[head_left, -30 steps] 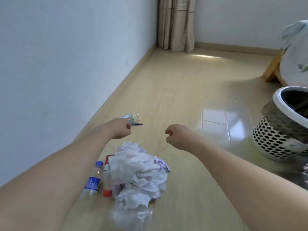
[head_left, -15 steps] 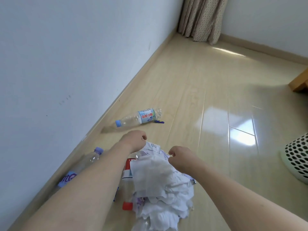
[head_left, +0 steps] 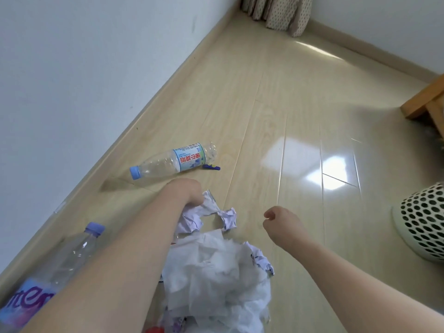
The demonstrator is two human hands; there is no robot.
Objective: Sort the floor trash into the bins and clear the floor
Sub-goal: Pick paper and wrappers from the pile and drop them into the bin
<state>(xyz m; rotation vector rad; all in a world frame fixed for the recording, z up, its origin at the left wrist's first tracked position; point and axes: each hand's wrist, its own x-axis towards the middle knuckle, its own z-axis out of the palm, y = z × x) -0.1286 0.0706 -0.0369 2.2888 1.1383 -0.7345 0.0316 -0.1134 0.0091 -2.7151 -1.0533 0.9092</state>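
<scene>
A heap of crumpled white tissue and paper (head_left: 216, 280) lies on the wooden floor in front of me. My left hand (head_left: 186, 191) is down on its far edge, fingers closed on a crumpled paper ball (head_left: 209, 205). Another small paper ball (head_left: 228, 218) lies just right of it. My right hand (head_left: 280, 218) hovers to the right of the heap, fingers curled with nothing in them. A clear plastic bottle with a blue cap (head_left: 173, 161) lies beyond my left hand near the wall. A second bottle with a purple label (head_left: 55, 267) lies at the lower left, partly behind my arm.
A white perforated bin (head_left: 422, 222) stands at the right edge, only its side showing. A small blue object (head_left: 211, 167) lies beside the far bottle. A wooden furniture leg (head_left: 425, 102) is at the far right, curtains (head_left: 276, 13) in the far corner, and a wall runs along the left.
The view has dropped closer to the floor and swung left, so the bin is mostly out of frame. My left hand has closed on a paper ball; my right hand has moved right, off the heap.
</scene>
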